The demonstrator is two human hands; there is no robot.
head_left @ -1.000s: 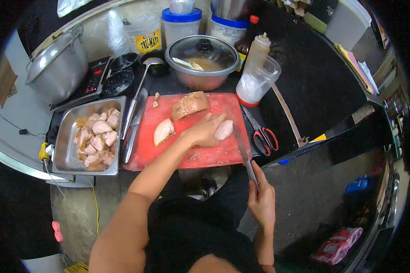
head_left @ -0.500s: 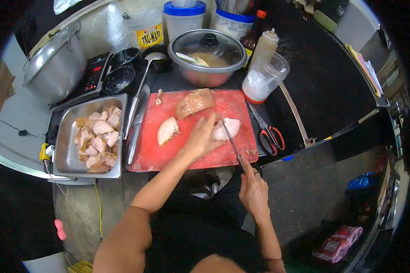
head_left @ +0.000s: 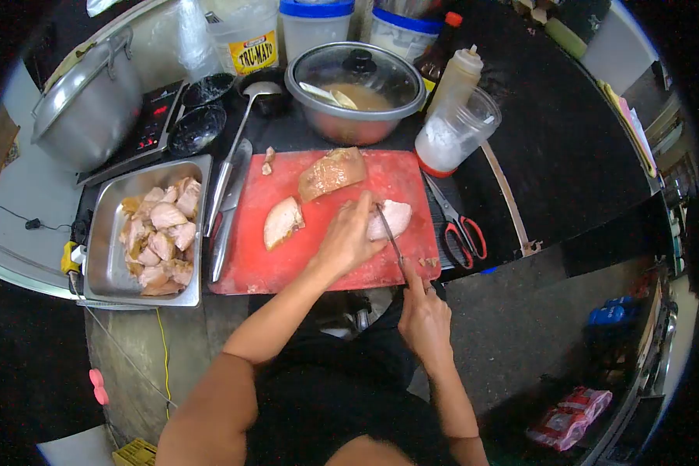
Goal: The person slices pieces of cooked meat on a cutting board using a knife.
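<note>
My right hand [head_left: 426,314] is closed around the handle of a knife [head_left: 391,239]. Its blade lies over a pale slab of cooked meat [head_left: 394,220] near the right side of the red cutting board [head_left: 245,268]. At the slab's left edge, my left hand [head_left: 348,237] grips the meat with bent fingers close to the blade, hiding part of it. Behind that hand rests a larger brown-skinned chunk of meat [head_left: 332,175]. A cut wedge of meat [head_left: 284,223] lies to the left, and small scraps [head_left: 268,161] sit near the board's far left corner.
Left of the board stands a steel pan [head_left: 105,276] holding several meat pieces, with a ladle [head_left: 229,167] and another knife [head_left: 227,241] between. Red-handled scissors [head_left: 464,233] lie right. Behind are a lidded bowl [head_left: 355,97], a plastic tub [head_left: 450,147] and a squeeze bottle [head_left: 457,81].
My right hand and the knife handle have shifted slightly left and forward, so the blade is a little steeper across the slab. My left hand stays on the meat. The view has moved slightly.
</note>
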